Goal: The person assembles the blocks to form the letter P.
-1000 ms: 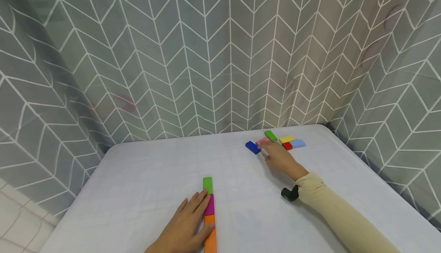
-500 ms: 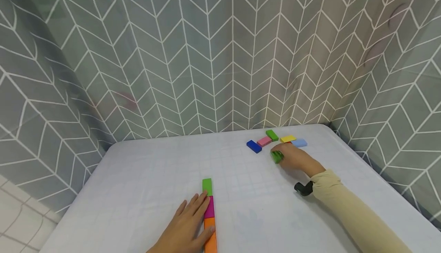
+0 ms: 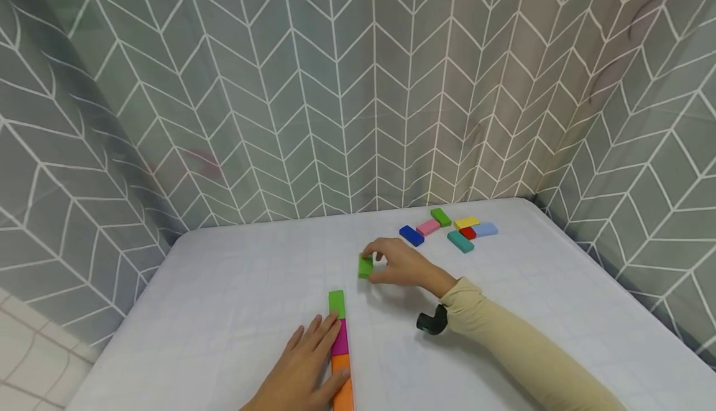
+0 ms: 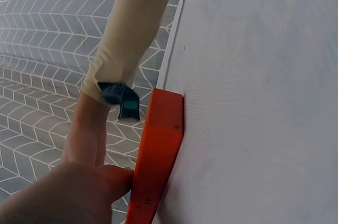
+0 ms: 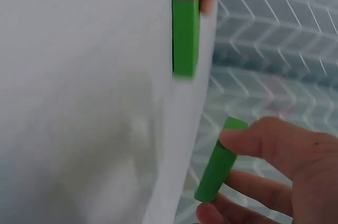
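A row of blocks runs up the near middle of the table: an orange block (image 3: 342, 381) closest, then a magenta block (image 3: 340, 340), then a green block (image 3: 337, 304) at the far end. My left hand (image 3: 302, 361) lies along the row's left side with fingers extended, fingertips at the magenta block and thumb touching the orange one. Past the row's far end and slightly right, my right hand (image 3: 404, 265) pinches another green block (image 3: 365, 267) between thumb and fingers. In the right wrist view that held green block (image 5: 217, 168) is apart from the row.
Loose blocks lie at the back right of the white table (image 3: 252, 274): blue (image 3: 411, 235), pink (image 3: 428, 227), green (image 3: 440, 217), yellow (image 3: 467, 222), red (image 3: 468, 232), light blue (image 3: 485, 229) and teal (image 3: 461, 241). A patterned curtain (image 3: 347, 87) hangs behind.
My right hand has picked the green block out of the loose blocks and carried it left towards the row. The teal block is now uncovered. My left hand stays in place.
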{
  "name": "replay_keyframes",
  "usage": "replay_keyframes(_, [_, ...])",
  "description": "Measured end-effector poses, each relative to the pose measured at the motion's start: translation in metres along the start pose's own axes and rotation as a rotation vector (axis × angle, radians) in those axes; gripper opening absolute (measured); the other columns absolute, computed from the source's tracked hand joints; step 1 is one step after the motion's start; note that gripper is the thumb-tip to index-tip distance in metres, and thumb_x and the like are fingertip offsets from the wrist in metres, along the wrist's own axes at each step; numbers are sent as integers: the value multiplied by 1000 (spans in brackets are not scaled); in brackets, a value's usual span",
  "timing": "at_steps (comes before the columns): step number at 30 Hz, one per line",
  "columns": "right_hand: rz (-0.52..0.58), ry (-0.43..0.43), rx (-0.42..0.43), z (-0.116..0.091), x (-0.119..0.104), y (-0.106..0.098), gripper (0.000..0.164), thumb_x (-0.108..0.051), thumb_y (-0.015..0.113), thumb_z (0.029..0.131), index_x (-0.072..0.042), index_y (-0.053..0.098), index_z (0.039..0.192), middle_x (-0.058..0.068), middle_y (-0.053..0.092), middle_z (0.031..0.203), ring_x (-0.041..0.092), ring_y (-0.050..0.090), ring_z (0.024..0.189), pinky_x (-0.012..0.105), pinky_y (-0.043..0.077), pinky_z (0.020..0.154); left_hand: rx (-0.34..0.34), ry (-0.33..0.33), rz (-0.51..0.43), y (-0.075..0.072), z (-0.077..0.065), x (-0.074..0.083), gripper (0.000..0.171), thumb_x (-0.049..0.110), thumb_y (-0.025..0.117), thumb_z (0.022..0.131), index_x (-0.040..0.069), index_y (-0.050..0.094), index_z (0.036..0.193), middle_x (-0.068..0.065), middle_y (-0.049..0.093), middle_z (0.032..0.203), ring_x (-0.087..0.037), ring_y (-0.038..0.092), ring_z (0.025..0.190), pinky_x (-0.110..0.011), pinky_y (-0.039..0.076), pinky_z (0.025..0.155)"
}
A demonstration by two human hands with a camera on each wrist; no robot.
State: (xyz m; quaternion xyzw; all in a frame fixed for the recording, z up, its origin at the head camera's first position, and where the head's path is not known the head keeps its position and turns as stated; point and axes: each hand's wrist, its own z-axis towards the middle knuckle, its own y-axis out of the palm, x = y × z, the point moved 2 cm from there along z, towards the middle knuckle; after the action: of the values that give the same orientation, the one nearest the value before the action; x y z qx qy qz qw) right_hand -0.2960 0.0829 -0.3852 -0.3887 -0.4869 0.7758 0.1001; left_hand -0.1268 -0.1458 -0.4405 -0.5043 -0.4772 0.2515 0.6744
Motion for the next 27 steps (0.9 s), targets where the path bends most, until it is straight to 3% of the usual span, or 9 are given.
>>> replay_keyframes(4, [-5, -66, -16, 19, -15, 24, 40, -10, 82, 88, -1, 71, 125, 9, 70, 121, 29, 66, 103, 32, 55, 89, -2, 12, -5, -1, 0, 0, 85, 68, 46, 102, 4, 42, 158, -8, 36, 165, -39, 31, 150, -69, 24, 115])
replay_keyframes(10, [57, -54, -39, 33, -14, 47, 39, -9, 84, 87, 0, 73, 123, 9, 72, 118, 24, 67, 96, 27, 54, 82, 29, 45, -2, 0, 0, 2, 84, 66, 46, 102, 3, 44, 157, -10, 39, 163, -39, 34, 148, -69, 27, 114])
replay_keyframes(19, [90, -93, -71, 35, -20, 51, 32, -5, 77, 91, 1, 74, 123, 11, 71, 121, 21, 66, 96, 26, 54, 85, 103, 90, 32, 0, -2, 0, 79, 62, 48, 104, 2, 47, 155, -10, 41, 162, -38, 39, 146, -69, 32, 111])
replay_keyframes(23, [56, -108, -58, 31, -20, 52, 31, -7, 73, 94, -1, 74, 125, 12, 69, 127, 22, 68, 102, 27, 54, 88, 96, 78, 27, 0, -3, -1, 80, 63, 48, 103, 2, 46, 155, -9, 40, 162, -37, 38, 146, -69, 30, 112])
replay_keyframes(27, [54, -112, -6, 22, -12, 44, 33, -9, 71, 95, -1, 73, 127, 19, 63, 138, 28, 67, 112, 36, 57, 90, 63, 49, 11, 1, -2, -2, 82, 65, 46, 103, 3, 45, 156, -9, 38, 163, -38, 36, 147, -69, 29, 113])
